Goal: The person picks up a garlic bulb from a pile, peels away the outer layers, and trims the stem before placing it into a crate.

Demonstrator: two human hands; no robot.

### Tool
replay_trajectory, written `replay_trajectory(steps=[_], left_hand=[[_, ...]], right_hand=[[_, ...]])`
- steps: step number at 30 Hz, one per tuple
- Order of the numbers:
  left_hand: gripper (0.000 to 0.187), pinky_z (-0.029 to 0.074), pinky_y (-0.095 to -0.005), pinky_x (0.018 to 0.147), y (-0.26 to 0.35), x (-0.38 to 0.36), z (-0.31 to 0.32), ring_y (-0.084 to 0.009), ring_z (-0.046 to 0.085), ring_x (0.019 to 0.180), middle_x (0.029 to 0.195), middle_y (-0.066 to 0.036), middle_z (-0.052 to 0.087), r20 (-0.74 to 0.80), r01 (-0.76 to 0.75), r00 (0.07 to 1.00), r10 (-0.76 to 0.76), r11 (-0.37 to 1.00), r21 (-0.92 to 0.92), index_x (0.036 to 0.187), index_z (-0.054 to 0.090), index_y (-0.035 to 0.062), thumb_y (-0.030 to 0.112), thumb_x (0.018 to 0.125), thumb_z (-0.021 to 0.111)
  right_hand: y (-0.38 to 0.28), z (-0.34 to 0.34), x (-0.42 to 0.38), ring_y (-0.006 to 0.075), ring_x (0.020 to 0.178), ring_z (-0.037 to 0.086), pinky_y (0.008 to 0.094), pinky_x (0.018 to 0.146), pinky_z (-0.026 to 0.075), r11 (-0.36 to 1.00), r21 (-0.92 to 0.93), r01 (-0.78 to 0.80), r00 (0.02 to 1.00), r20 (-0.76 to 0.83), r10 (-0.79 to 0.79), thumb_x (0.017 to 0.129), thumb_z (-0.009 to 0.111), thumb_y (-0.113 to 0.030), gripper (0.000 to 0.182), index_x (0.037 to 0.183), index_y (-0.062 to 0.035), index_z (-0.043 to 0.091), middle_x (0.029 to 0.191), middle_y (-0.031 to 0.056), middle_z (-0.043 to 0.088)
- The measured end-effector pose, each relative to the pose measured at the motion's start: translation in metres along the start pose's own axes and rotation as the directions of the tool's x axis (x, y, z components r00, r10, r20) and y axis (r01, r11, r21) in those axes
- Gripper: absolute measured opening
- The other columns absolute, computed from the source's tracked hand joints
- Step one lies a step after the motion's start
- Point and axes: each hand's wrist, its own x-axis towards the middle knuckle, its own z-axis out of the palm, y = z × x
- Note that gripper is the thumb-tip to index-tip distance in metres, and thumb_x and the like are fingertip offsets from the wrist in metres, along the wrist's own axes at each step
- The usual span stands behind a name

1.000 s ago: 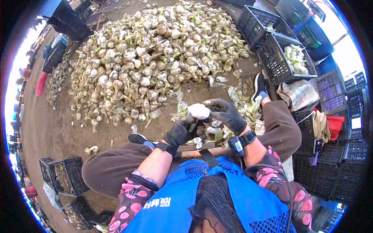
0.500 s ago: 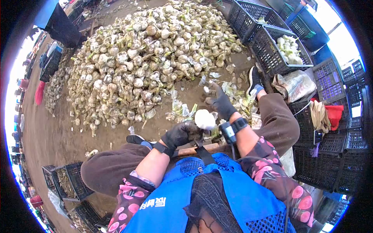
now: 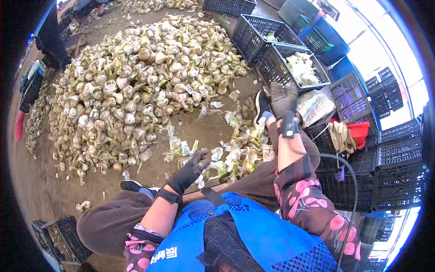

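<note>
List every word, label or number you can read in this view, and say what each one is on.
White characters on the blue vest: seen upside down and cut off by the edge, they look like Korean script but cannot be read with confidence.
Crates, wrist device and bags: no readable text.

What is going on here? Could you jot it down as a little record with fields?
Setting: dirt floor, person seated
Left hand: gloved, low by the peel scraps, holds nothing visible
Right hand: gloved, stretched to the crate of peeled garlic; grip unclear
Garlic pile: large heap ahead, unpeeled
Other crates: dark stacks on the right
</note>
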Motion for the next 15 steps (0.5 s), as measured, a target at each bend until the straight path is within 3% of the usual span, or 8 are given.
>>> replay_trajectory(steps=[2,4,6,9,11,12,14,15], left_hand=[[0.052,0.045,-0.0331,0.09,0.003,0.006,-0.003,-0.0183,0.054,0.1,0.127,-0.013,0.047,0.047,0.351,0.925,-0.378,0.795,-0.495,0.131,0.043,0.007,0.042,0.093,0.048],[0.057,0.046,-0.0348,0.089,-0.024,0.003,-0.012,-0.02,0.054,0.102,0.116,-0.009,0.051,0.067,0.192,0.975,-0.21,0.664,-0.723,0.132,0.041,0.0061,0.05,0.094,0.041],[0.051,0.042,-0.0352,0.095,0.0,-0.001,-0.015,-0.0221,0.05,0.111,0.122,-0.011,0.049,0.085,0.158,0.984,-0.159,0.529,-0.834,0.132,0.042,0.0041,0.041,0.097,0.039],[0.042,0.032,-0.0362,0.105,0.03,-0.02,-0.021,-0.0234,0.04,0.125,0.132,-0.012,0.044,0.122,-0.035,0.991,0.062,0.977,-0.209,0.133,0.043,0.0051,0.028,0.098,0.041],[0.042,0.028,-0.0362,0.107,-0.006,-0.023,-0.02,-0.0237,0.035,0.129,0.138,-0.012,0.038,0.264,-0.217,0.935,0.238,0.97,-0.11,0.134,0.041,0.0067,0.023,0.096,0.046],[0.044,0.027,-0.0361,0.107,0.006,-0.018,-0.017,-0.0219,0.036,0.128,0.138,-0.012,0.038,0.383,0.148,0.923,0.01,0.913,-0.379,0.134,0.041,0.0067,0.024,0.095,0.05],[0.041,0.033,-0.0353,0.103,-0.007,-0.017,-0.016,-0.0191,0.043,0.121,0.131,-0.01,0.047,0.237,-0.141,0.954,0.185,0.972,-0.189,0.129,0.047,0.0058,0.027,0.094,0.051],[0.041,0.033,-0.0353,0.103,-0.011,-0.017,-0.017,-0.0191,0.043,0.121,0.131,-0.01,0.047,0.225,-0.132,0.958,0.178,0.97,-0.205,0.129,0.047,0.0058,0.027,0.094,0.051]], right_hand=[[0.042,-0.002,-0.025,0.0258,0.097,0.058,0.037,0.086,0.051,0.859,-0.513,0.006,0.91,0.359,0.207,0.093,0.049,-0.019,0.03,0.114,0.0007,0.051,0.112,0.0153,0.054],[0.12,-0.035,-0.06,0.0246,0.101,0.057,0.0342,0.085,0.049,0.228,-0.623,0.748,0.6,0.782,0.169,0.093,0.048,-0.018,0.031,0.118,-0.0005,0.052,0.114,0.0128,0.055],[0.196,-0.07,-0.118,0.0252,0.104,0.056,0.0331,0.087,0.047,0.254,-0.644,0.722,0.571,0.761,0.307,0.091,0.052,-0.021,0.036,0.122,-0.0019,0.051,0.119,0.0117,0.054],[0.239,-0.15,-0.102,0.0271,0.105,0.057,0.0348,0.088,0.045,0.2,-0.635,0.746,0.397,0.666,0.632,0.087,0.057,-0.022,0.038,0.12,-0.004,0.054,0.116,0.014,0.058],[0.226,-0.128,-0.1,0.0326,0.098,0.06,0.0409,0.086,0.046,-0.44,-0.501,0.745,0.64,0.35,0.685,0.084,0.057,-0.02,0.028,0.109,-0.0075,0.062,0.104,0.0168,0.063],[0.226,-0.123,-0.096,0.0326,0.098,0.06,0.0409,0.086,0.046,-0.439,-0.493,0.751,0.631,0.342,0.696,0.084,0.057,-0.02,0.028,0.109,-0.0075,0.062,0.104,0.0168,0.063],[0.228,-0.12,-0.092,0.035,0.097,0.059,0.0409,0.083,0.047,-0.523,-0.597,0.608,0.774,0.296,0.56,0.084,0.058,-0.02,0.027,0.107,-0.0069,0.062,0.105,0.0168,0.063],[0.236,-0.13,-0.087,0.035,0.097,0.059,0.0416,0.083,0.047,-0.416,-0.516,0.749,0.631,0.363,0.686,0.082,0.061,-0.024,0.029,0.105,-0.0069,0.062,0.102,0.0167,0.064]])
